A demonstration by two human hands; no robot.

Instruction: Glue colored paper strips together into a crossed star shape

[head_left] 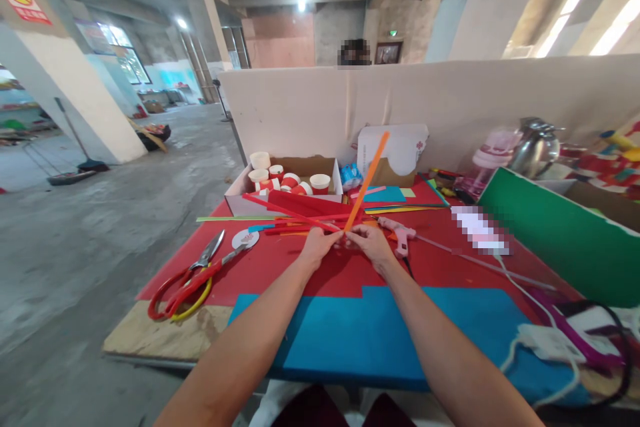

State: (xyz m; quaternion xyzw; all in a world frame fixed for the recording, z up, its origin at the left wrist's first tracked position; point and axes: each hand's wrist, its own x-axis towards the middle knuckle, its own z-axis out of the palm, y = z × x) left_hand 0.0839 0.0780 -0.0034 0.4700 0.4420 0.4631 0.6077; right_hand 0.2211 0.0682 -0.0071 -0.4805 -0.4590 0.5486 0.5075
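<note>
Both my hands meet over the red sheet (300,270) on the table. My left hand (316,245) pinches the end of a red paper strip (287,212) that runs away to the left. My right hand (371,242) is closed on the lower end of an orange paper strip (367,180), which rises up and to the right. More red, green and yellow strips (310,219) lie flat just beyond my fingers. A pink glue gun (399,233) lies right of my right hand.
Red-handled scissors (190,277) and a tape roll (246,239) lie at left. A cardboard box (235,197) of paper cups (320,182) stands behind. A blue sheet (370,333) covers the near edge. A green board (560,233), kettle (533,147), bottle (487,163) and cables (565,330) crowd the right. A beige partition (450,100) backs the table.
</note>
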